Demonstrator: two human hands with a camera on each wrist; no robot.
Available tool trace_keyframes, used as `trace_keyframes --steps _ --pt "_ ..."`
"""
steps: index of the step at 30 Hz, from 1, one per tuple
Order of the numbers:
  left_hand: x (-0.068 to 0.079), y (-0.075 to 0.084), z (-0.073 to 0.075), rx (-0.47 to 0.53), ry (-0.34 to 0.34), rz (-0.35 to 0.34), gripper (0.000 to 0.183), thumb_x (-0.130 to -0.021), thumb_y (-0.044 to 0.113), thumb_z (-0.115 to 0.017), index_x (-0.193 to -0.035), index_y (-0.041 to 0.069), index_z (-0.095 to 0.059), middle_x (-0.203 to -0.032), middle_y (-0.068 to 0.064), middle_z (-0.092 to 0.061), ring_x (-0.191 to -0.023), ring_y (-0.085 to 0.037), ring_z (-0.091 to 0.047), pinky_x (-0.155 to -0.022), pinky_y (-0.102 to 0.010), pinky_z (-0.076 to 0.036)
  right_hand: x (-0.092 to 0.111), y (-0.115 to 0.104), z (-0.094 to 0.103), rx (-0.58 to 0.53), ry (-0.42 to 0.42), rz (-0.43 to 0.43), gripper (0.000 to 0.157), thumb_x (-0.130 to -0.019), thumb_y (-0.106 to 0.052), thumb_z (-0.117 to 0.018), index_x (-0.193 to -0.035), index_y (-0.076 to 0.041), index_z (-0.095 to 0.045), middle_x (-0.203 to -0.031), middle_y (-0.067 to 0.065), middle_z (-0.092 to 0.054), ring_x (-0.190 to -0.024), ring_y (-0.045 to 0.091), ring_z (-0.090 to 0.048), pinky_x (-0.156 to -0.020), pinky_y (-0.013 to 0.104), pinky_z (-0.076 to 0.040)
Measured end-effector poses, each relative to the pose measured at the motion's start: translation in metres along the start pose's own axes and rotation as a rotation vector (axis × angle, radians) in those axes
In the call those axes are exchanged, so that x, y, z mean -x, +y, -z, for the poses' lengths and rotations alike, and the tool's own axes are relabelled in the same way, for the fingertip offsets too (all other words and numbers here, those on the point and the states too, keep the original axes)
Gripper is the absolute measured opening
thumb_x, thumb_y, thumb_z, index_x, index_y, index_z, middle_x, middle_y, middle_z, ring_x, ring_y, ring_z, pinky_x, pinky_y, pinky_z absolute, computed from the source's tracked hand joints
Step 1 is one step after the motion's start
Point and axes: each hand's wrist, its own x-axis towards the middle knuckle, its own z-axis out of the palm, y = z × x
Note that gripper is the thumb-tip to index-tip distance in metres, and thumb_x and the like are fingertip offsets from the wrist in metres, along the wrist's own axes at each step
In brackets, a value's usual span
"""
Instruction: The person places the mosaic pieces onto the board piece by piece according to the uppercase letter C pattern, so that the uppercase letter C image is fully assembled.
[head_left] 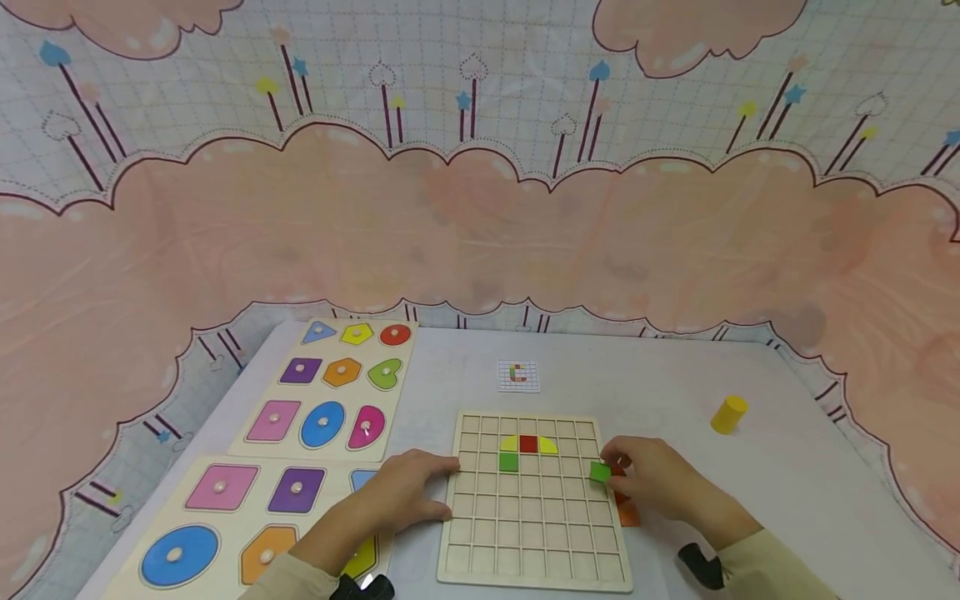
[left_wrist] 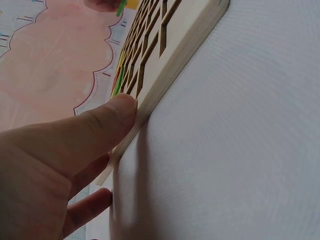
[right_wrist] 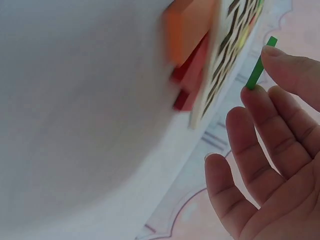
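Observation:
A wooden grid board (head_left: 536, 533) lies on the table; in its upper cells sit a red square tile (head_left: 528, 444), two yellow rounded tiles (head_left: 549, 446) and a green square tile (head_left: 508, 462). My left hand (head_left: 405, 492) rests against the board's left edge, thumb and fingers spread; the left wrist view shows the thumb (left_wrist: 107, 117) on the board's side. Above the board's right edge my right hand (head_left: 652, 479) pinches another green square tile (right_wrist: 259, 67) between thumb and fingertip. Red and orange pieces (right_wrist: 187, 40) lie along the right edge, partly hidden by the right hand.
A small printed card (head_left: 517, 376) with a coloured grid pattern lies behind the board. Two knobbed shape puzzles (head_left: 258, 450) cover the table's left side, the nearer partly under the left arm. A yellow cylinder (head_left: 729, 414) stands at the right. A patterned cloth hangs behind.

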Motion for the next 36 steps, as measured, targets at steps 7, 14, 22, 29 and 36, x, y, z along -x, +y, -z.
trace_keyframes --steps 7,14,22,29,36 --pt "0.000 -0.001 0.000 0.001 0.004 -0.004 0.061 -0.077 0.030 -0.087 -0.132 0.014 -0.066 -0.127 -0.006 -0.065 -0.122 -0.032 -0.055 -0.101 -0.056 -0.045 -0.005 -0.020 -0.010 -0.003 -0.001 0.087 0.022 -0.083 -0.013 -0.080 -0.101 -0.013 -0.069 -0.088 -0.009 -0.061 -0.083 0.014 -0.054 -0.072 0.032 -0.049" --pt "0.000 -0.001 0.000 0.009 0.003 -0.006 0.061 -0.077 0.030 -0.087 -0.132 0.014 -0.066 -0.127 -0.006 -0.065 -0.122 -0.033 -0.055 -0.102 -0.056 -0.045 -0.011 -0.034 -0.018 0.026 0.005 0.192 0.020 -0.083 -0.015 -0.080 -0.100 -0.015 -0.069 -0.093 -0.011 -0.065 -0.084 0.014 -0.056 -0.073 0.031 -0.050" --pt "-0.001 -0.002 0.000 0.012 0.001 -0.014 0.061 -0.077 0.030 -0.087 -0.132 0.014 -0.067 -0.127 -0.005 -0.066 -0.122 -0.033 -0.055 -0.102 -0.057 -0.044 -0.020 -0.048 -0.029 0.036 0.002 0.245 0.019 -0.083 -0.018 -0.081 -0.098 -0.014 -0.070 -0.093 -0.009 -0.066 -0.084 0.014 -0.057 -0.073 0.033 -0.051" --pt "0.000 -0.001 0.000 0.013 0.005 -0.018 0.060 -0.077 0.029 -0.087 -0.132 0.013 -0.067 -0.128 -0.005 -0.065 -0.122 -0.032 -0.055 -0.102 -0.055 -0.044 -0.026 -0.058 -0.036 0.048 -0.010 0.261 0.019 -0.084 -0.019 -0.081 -0.099 -0.013 -0.070 -0.094 -0.008 -0.067 -0.084 0.014 -0.058 -0.074 0.034 -0.051" --pt "-0.001 -0.001 0.000 0.006 0.009 -0.012 0.060 -0.077 0.029 -0.087 -0.131 0.014 -0.067 -0.128 -0.005 -0.066 -0.122 -0.032 -0.055 -0.102 -0.055 -0.045 -0.031 -0.064 -0.040 0.078 -0.018 0.287 0.021 -0.084 -0.022 -0.081 -0.099 -0.013 -0.071 -0.093 -0.007 -0.069 -0.083 0.011 -0.061 -0.075 0.035 -0.052"
